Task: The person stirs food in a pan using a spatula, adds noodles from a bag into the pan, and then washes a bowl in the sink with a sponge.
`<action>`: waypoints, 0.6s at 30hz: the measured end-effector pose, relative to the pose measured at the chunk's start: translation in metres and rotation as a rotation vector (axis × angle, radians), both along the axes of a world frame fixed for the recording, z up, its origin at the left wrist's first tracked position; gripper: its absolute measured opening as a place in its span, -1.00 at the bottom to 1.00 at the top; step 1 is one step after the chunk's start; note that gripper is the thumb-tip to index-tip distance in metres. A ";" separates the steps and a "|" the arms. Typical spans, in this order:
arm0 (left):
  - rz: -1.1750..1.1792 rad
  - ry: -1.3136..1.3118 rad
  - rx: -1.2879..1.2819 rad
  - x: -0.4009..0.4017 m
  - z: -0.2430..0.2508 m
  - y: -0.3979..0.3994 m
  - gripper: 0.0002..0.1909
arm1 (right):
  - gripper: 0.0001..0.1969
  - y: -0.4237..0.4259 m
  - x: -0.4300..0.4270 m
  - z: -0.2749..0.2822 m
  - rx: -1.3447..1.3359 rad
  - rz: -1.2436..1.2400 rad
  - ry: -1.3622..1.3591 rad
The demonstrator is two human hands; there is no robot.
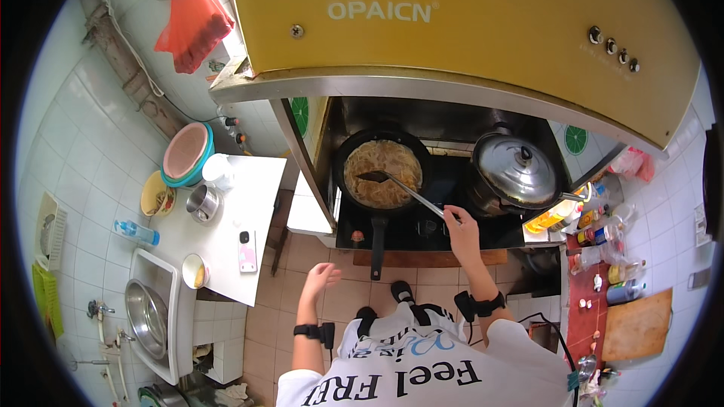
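In my right hand (461, 228) is the long metal handle of a spatula (418, 198). Its dark blade rests in brownish liquid with pale strands, perhaps noodles or shreds (390, 152), inside a black frying pan (427, 150). The pan sits on the left side of a black gas stove (396, 234), its handle pointing towards me. My left hand (322, 280) hangs over the floor, left of the pan handle, with nothing in it and the fingers somewhat apart. A pot with a shiny metal lid (512, 169) stands on the right side of the stove.
A yellow range hood (452, 22) overhangs the stove. On the left, a white table (249, 192) bears a phone in a pink case (247, 257), a metal pot (203, 203) and basins (186, 152). A sink (178, 316) adjoins it. Several bottles (625, 291) and a cutting board (636, 325) stand right.
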State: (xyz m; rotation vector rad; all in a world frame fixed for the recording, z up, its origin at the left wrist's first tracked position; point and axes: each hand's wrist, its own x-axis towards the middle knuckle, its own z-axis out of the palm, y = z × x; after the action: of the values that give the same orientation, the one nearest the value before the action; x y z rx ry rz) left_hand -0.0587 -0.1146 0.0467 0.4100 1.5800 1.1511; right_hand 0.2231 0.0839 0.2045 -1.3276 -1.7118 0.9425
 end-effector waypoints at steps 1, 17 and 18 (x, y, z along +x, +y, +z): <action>0.071 -0.012 -0.025 -0.004 0.010 -0.011 -0.69 | -0.71 0.000 -0.002 -0.012 -0.030 -0.001 0.103; 0.204 -0.033 -0.088 -0.014 0.003 -0.124 -0.73 | -0.66 -0.004 -0.045 -0.063 -1.414 0.190 1.308; 0.155 -0.014 -0.109 -0.013 0.002 -0.121 -0.73 | -0.66 -0.004 -0.046 -0.068 -1.412 0.178 1.314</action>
State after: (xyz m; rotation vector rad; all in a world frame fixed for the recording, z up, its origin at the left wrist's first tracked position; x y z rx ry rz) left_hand -0.0718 -0.2353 0.0483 0.2100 1.6768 1.1750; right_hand 0.1771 0.0797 0.1364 -0.7239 0.0402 2.5352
